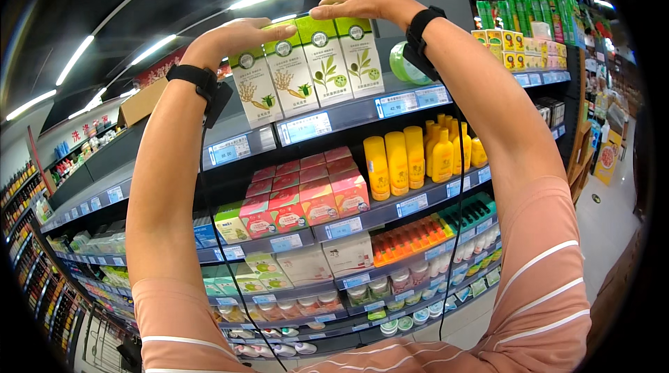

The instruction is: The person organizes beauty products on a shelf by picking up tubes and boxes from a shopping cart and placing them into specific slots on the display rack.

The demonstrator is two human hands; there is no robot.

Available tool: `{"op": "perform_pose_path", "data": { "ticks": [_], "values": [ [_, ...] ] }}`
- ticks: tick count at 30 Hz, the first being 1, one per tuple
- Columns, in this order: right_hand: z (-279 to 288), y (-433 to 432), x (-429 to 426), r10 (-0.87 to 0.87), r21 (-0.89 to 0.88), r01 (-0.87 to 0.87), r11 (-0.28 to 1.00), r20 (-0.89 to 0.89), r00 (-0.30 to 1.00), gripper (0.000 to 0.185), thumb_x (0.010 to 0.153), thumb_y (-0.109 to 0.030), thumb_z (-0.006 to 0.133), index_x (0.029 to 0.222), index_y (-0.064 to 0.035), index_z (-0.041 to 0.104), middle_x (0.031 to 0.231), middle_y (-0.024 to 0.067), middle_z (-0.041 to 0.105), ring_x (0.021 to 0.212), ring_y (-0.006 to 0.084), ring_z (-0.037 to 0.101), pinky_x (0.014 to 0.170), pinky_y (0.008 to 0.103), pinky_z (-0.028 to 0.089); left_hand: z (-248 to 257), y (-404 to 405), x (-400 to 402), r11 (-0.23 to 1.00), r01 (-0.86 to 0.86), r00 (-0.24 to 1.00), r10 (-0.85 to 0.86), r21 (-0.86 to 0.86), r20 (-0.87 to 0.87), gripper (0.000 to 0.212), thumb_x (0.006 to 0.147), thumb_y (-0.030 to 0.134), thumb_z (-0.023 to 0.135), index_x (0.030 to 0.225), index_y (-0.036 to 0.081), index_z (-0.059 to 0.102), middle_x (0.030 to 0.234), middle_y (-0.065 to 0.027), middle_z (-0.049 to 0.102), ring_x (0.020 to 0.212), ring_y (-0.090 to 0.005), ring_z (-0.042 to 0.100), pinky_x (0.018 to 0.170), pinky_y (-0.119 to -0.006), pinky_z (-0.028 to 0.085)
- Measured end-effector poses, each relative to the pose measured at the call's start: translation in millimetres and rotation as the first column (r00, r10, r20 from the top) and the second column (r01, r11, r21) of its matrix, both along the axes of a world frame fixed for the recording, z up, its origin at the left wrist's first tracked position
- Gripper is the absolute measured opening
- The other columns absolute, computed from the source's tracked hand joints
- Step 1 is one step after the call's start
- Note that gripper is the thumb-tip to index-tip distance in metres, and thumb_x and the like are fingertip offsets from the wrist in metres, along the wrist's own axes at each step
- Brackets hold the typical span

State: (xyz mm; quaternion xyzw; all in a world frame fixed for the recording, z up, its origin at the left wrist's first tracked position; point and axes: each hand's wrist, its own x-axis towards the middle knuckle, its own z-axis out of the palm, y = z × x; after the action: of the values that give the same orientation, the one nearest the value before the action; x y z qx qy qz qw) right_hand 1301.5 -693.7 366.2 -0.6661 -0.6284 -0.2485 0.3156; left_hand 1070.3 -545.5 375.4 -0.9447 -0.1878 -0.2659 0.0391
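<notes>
Upright white-and-green cartons printed with plants stand side by side on the top shelf, with my hands at their upper ends. My left hand [241, 37] lies over the tops of the two left cartons, its thumb across the front of the second carton [290, 71]. Over the tops of the two right cartons is my right hand [360, 5], thumb pointing left near the third carton [328, 62]. The rightmost carton [360, 59] stands beside it. Fingers behind the carton tops are partly hidden, so any grip is unclear.
A green round container [408, 63] lies right of the cartons, behind my right wrist. Below are pink boxes [308, 190] and yellow bottles [406, 159]. Price tags line the shelf edge [360, 112]. Two black cables [458, 226] hang before the shelves. An aisle floor [609, 211] runs at right.
</notes>
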Motion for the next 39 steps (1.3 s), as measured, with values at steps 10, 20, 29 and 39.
{"op": "perform_pose_path", "data": {
  "ticks": [10,20,29,39],
  "values": [
    [12.2,8.8,-2.9,-0.036,-0.148,0.050,0.988,0.094,0.995,0.093,0.068,-0.080,0.070,0.121,-0.0038,0.068,0.111,0.0279,0.068,0.105,0.0401,0.068,0.089,0.0540,0.051,1.8,-2.3,0.7,1.000,0.012,1.000,-0.012,0.023,-0.007,0.095,0.078,0.084,0.057,0.130,0.005,0.064,0.122,-0.0238,0.067,0.117,-0.0366,0.064,0.098,-0.052,0.048],
    [18.0,9.9,-11.2,-0.032,-0.219,0.045,0.975,0.059,0.998,0.089,0.064,-0.073,0.077,0.118,-0.0028,0.070,0.109,0.0276,0.070,0.100,0.0398,0.071,0.084,0.0442,0.053,12.6,15.1,13.4,0.999,-0.031,0.994,0.030,-0.008,-0.105,0.098,0.074,0.085,0.059,0.128,0.003,0.067,0.126,-0.0292,0.064,0.120,-0.0386,0.063,0.104,-0.057,0.041],
    [16.9,7.2,-16.6,-0.042,-0.233,0.057,0.971,0.069,0.997,0.090,0.064,-0.073,0.077,0.118,-0.0024,0.070,0.108,0.0293,0.070,0.101,0.0425,0.070,0.084,0.0480,0.053,6.2,-5.8,5.4,0.997,0.015,0.997,-0.020,-0.080,-0.068,0.090,0.072,0.078,0.069,0.131,0.011,0.067,0.122,-0.0267,0.067,0.114,-0.0410,0.066,0.102,-0.061,0.040],
    [15.0,-5.4,-23.5,-0.089,-0.265,0.099,0.959,0.048,0.995,0.086,0.064,-0.073,0.076,0.113,-0.0022,0.075,0.117,0.0280,0.068,0.107,0.0414,0.068,0.090,0.0476,0.049,14.6,8.9,11.4,0.998,-0.019,0.997,0.015,-0.054,-0.076,0.087,0.071,0.076,0.071,0.127,0.011,0.069,0.122,-0.0255,0.067,0.113,-0.0398,0.066,0.100,-0.059,0.041]
  ]
}}
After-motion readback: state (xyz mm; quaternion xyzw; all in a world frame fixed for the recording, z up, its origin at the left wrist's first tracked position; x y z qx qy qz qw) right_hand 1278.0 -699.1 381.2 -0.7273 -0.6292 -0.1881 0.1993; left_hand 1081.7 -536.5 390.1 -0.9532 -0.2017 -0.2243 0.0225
